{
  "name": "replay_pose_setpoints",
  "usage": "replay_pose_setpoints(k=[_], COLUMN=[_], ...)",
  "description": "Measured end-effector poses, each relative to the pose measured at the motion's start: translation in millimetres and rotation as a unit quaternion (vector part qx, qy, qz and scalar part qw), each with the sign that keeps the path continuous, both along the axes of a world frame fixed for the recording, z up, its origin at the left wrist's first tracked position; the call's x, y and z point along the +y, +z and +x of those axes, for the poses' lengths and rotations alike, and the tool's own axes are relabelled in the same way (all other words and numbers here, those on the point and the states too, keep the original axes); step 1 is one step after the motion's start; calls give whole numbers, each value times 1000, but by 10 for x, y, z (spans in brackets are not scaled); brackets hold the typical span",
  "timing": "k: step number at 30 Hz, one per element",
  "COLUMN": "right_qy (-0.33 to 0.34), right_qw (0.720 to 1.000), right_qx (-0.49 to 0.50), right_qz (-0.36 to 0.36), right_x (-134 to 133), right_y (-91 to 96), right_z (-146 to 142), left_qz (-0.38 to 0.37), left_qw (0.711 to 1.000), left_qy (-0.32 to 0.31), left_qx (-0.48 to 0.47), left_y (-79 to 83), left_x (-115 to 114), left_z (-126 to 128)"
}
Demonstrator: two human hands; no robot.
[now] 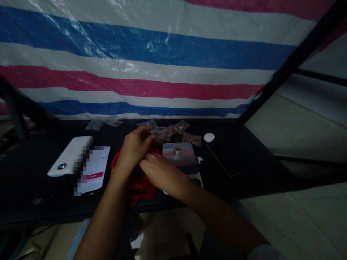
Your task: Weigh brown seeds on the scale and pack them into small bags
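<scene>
Head view: at frame centre, filled bags [192,139] seem done; flat bags [94,125], centre left, seem unfilled. Whether left hand [137,144] or right hand [154,164] grips anything, I cannot tell.

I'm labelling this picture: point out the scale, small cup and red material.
Scale [187,159]: head view, on its silver platform.
Small cup [177,152]: head view, on its wall.
Red material [141,186]: head view, on its lower folds.

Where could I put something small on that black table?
Right of the dark phone, the black table looks bare out to its edge. Left of the white block looks free too, though it's dark there. The middle is crowded: left hand, right hand, red cloth, scale and little bags.
</scene>
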State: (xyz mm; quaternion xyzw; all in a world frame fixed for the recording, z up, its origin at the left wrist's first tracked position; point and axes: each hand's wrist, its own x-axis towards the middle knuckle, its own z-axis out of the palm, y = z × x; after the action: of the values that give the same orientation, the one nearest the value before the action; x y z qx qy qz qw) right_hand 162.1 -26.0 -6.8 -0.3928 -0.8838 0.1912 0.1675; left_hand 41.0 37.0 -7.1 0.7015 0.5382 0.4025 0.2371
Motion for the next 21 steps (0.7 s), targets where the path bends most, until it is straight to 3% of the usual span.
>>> replay_pose_setpoints(k=[4, 11, 15, 21], right_qy=[13, 19, 38, 2], right_qw=[994, 996, 997, 999], right_qx=[-106, -81, -65, 50], right_qz=[15, 20, 0, -15], right_x=[2, 29, 88, 221], right_y=[35, 27, 200, 519], right_z=[-11, 60, 206, 690], left_qz=[-2, -24, -34, -42], left_qw=[1000, 999, 999, 997], left_qy=[13, 2, 21, -39], left_qx=[5, 33, 31, 44], left_y=[-1, -63, -45, -37], left_x=[0, 35, 31, 6], left_z=[-12, 9, 14, 21])
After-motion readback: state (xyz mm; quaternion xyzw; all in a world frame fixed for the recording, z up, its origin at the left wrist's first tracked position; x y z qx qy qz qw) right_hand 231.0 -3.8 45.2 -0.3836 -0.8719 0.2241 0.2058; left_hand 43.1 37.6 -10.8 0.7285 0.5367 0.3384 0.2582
